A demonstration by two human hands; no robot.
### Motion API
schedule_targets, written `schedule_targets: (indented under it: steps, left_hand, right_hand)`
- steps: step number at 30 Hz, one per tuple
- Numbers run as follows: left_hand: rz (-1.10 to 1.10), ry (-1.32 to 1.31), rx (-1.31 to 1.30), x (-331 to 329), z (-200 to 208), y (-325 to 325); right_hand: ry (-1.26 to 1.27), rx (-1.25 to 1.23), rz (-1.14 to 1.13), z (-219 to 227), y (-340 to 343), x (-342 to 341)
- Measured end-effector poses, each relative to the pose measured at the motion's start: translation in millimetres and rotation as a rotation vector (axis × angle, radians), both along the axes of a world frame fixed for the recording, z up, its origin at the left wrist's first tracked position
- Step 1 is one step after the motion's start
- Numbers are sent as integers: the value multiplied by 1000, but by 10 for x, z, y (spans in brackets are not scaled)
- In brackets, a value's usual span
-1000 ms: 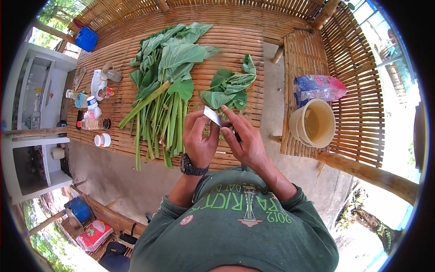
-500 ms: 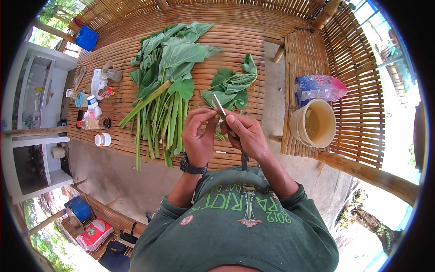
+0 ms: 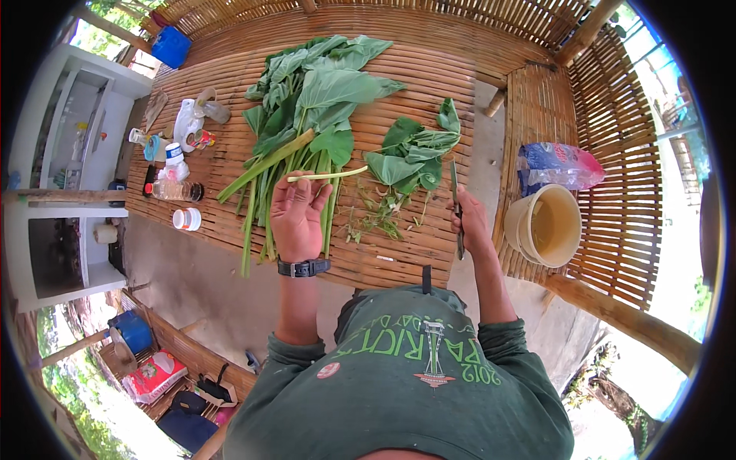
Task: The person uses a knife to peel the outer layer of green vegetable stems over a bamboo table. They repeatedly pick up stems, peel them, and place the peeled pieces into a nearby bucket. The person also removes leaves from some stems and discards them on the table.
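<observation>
I see my left hand (image 3: 297,217) with fingers pinched together on a pale green stem (image 3: 328,175), which lies crosswise above the long stalks (image 3: 264,165) on the bamboo table (image 3: 429,73). My right hand (image 3: 469,222) is clamped around a knife (image 3: 455,201), blade pointing away, just beside the cut leaves (image 3: 410,153).

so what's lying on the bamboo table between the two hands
In the head view, thin green peel strips and scraps litter the bamboo slat table between the left hand and the right hand.
</observation>
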State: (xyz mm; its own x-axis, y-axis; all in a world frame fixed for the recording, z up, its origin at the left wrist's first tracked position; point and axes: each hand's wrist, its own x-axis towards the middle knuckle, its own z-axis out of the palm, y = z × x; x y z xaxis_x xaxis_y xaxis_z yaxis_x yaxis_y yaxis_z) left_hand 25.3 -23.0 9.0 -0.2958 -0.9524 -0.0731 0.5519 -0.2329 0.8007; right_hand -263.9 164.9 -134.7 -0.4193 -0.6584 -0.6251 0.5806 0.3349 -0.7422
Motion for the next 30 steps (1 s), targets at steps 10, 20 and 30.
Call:
schedule_targets:
  steps: [10,20,30]
  left_hand:
    - [97,-262,-219,-28,91,58]
    - [-61,-494,-287,-339,-431,594]
    - [168,-1129,-1129,-90,-382,793]
  right_hand:
    - [1104,-18,390,549,-267,629]
    - [1199,-450,386,1204,-642,1086]
    - [1297,-428,597,1060,-359,1049]
